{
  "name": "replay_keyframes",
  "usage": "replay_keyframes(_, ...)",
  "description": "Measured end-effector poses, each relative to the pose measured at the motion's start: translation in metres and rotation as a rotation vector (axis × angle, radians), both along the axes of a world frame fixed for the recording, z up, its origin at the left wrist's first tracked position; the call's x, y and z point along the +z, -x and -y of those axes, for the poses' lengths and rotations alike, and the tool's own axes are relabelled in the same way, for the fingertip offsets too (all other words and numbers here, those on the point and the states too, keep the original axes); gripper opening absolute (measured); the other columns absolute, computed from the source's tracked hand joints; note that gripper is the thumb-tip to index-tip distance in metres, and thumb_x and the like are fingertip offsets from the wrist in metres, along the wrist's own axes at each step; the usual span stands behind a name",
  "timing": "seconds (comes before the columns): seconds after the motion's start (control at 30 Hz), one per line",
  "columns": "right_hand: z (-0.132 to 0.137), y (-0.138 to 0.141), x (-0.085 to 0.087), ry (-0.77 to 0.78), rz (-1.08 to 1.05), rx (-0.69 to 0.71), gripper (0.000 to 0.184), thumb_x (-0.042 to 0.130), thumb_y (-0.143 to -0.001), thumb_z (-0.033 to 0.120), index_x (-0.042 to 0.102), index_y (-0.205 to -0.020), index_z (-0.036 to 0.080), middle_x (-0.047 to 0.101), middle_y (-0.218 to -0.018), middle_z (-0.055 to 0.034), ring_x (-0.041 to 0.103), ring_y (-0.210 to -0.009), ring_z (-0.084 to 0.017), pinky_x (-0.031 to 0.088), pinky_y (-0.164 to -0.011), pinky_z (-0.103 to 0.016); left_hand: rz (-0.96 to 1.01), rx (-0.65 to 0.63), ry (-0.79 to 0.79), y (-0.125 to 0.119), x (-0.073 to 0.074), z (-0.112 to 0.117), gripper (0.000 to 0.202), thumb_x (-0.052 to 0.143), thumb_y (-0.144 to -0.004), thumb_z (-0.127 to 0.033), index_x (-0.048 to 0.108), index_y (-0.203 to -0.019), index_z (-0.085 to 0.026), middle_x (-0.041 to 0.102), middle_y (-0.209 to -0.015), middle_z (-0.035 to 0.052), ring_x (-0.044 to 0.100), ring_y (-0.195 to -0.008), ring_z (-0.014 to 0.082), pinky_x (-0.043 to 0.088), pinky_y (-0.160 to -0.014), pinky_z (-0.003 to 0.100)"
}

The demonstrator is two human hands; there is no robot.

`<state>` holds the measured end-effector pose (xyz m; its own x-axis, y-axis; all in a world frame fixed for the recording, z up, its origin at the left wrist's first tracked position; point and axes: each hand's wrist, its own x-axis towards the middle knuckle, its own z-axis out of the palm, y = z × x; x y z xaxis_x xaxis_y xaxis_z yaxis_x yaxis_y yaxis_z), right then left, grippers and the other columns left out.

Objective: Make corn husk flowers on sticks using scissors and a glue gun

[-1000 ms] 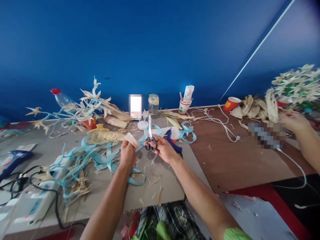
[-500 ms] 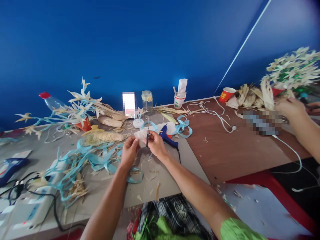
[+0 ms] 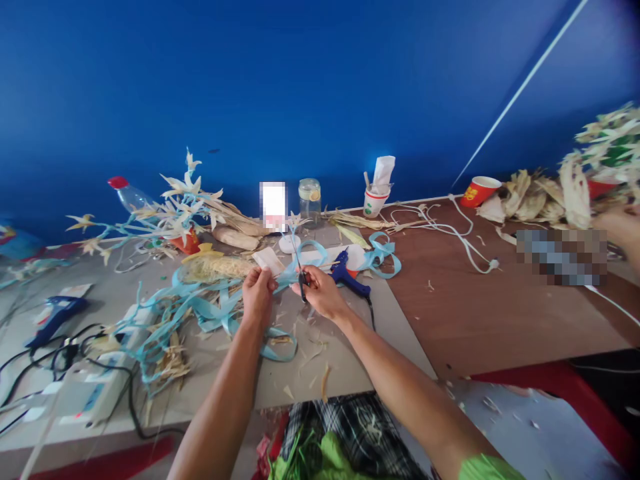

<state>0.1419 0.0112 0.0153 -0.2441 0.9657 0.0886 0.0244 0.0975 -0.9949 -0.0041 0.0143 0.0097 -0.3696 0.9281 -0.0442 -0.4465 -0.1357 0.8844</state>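
Observation:
My left hand [image 3: 258, 293] is closed on a small pale piece of corn husk [image 3: 269, 261], pinched above the grey table [image 3: 340, 353]. My right hand [image 3: 320, 291] grips a pair of black-handled scissors [image 3: 300, 273], blades pointing up and away, just right of the husk piece. The two hands are close together. A tangle of light blue ribbon [image 3: 200, 310] lies under and left of my left hand. A blue glue gun [image 3: 350, 279] lies just behind my right hand.
Husk flower branches [image 3: 170, 207], a plastic bottle [image 3: 127, 195], a glass jar [image 3: 310, 200] and a paper cup [image 3: 373, 200] stand along the blue wall. A second glue gun [image 3: 53, 313], a power strip [image 3: 85, 393] and cords lie left. Another person's hand [image 3: 620, 227] is far right by husks [image 3: 530, 200].
My hands moved closer together and lower; the scissors turned edge-on beside the husk piece. The view swung left then back. The other person's hand drifted toward the right edge.

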Motion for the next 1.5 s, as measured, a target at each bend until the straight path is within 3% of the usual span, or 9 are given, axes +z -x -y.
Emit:
replay_keyframes(0.17,0.01,0.001,0.001,-0.052,0.238,0.115,0.024,0.061,-0.072,0.037,0.06,-0.088,0.019,0.057,-0.067,0.0024,0.047,-0.062,-0.01,0.035,-0.057,-0.021,0.086,0.074,-0.057,0.003,0.003,-0.002,0.023,0.071,-0.065,-0.023,0.049,-0.068,-0.017,0.044,-0.048,-0.0082,0.038,-0.042,0.004,0.037,-0.05,0.019)
replay_keyframes(0.53,0.011,-0.003,0.007,0.152,0.087,0.306,0.028,0.062,-0.072,0.042,0.059,-0.082,0.017,0.047,-0.061,0.0055,0.037,-0.054,-0.007,0.028,-0.052,-0.021,0.253,0.089,-0.153,0.01,0.005,-0.006,0.026,0.072,-0.062,-0.015,0.047,-0.07,-0.018,0.051,-0.056,-0.0066,0.043,-0.045,0.0046,0.034,-0.047,0.019)
replay_keyframes(0.7,0.012,-0.003,0.009,0.147,0.085,0.322,0.027,0.062,-0.071,0.041,0.059,-0.081,0.017,0.047,-0.061,0.0052,0.036,-0.054,-0.007,0.027,-0.051,-0.02,0.242,0.063,-0.145,0.007,0.006,-0.004,0.026,0.072,-0.062,-0.016,0.047,-0.07,-0.018,0.051,-0.055,-0.0065,0.043,-0.045,0.0043,0.034,-0.048,0.019)
replay_keyframes(1.13,0.012,0.008,-0.008,0.079,0.058,0.272,0.027,0.063,-0.071,0.039,0.059,-0.086,0.017,0.045,-0.06,0.0059,0.036,-0.053,-0.007,0.028,-0.049,-0.02,0.131,-0.038,-0.055,-0.004,0.007,0.002,0.026,0.074,-0.062,-0.023,0.051,-0.072,-0.016,0.049,-0.054,-0.0061,0.044,-0.046,0.0044,0.036,-0.049,0.018)
replay_keyframes(1.5,0.013,0.01,-0.002,0.156,-0.065,0.312,0.028,0.065,-0.071,0.039,0.059,-0.084,0.016,0.047,-0.059,0.006,0.039,-0.054,-0.008,0.029,-0.051,-0.021,0.137,-0.039,-0.03,-0.006,0.007,0.003,0.028,0.074,-0.06,-0.022,0.05,-0.072,-0.017,0.049,-0.054,-0.0068,0.045,-0.045,0.0043,0.035,-0.047,0.017)
